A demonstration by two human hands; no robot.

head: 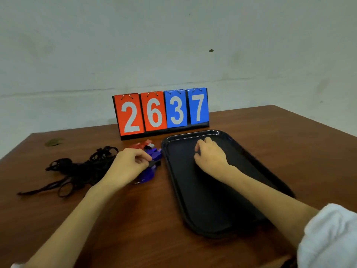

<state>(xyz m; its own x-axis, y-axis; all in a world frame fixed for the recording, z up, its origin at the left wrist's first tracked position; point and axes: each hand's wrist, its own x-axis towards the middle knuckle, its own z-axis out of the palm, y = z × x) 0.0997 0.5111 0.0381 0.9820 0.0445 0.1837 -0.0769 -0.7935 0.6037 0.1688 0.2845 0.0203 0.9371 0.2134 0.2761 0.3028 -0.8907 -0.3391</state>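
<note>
- The brown table [135, 219] lies under both hands. Its near edge is cut off by the bottom of the frame.
- The black tray [212, 202] is under the right hand and just to the right of the left hand. The right forearm covers part of its floor and right rim.
- A flip score board [161, 111] reading 2637 stands beyond both hands, against the wall.
- A white sleeve [332, 236] is bunched on the right arm, well behind the hand and cut off at the frame corner.
- A tangle of black bands [83, 169] lies just left of the left hand. The wrist hides part of it, and single bands are hard to tell apart.
- The right hand [209, 157] rests on the far part of the tray floor, knuckles up and fingers curled under. Their tips are hidden, so I cannot tell whether it holds anything.
- The left hand [129, 163] rests on the table, with thumb and forefinger pinching a small black piece [155, 163] at its fingertips. The piece is too blurred to tell what it is.
- Purple clips [153, 153] lie heaped just beyond and under the left fingertips, partly hidden by the hand.
- Red clips [141, 146] lie just past the purple ones, blurred.
</note>
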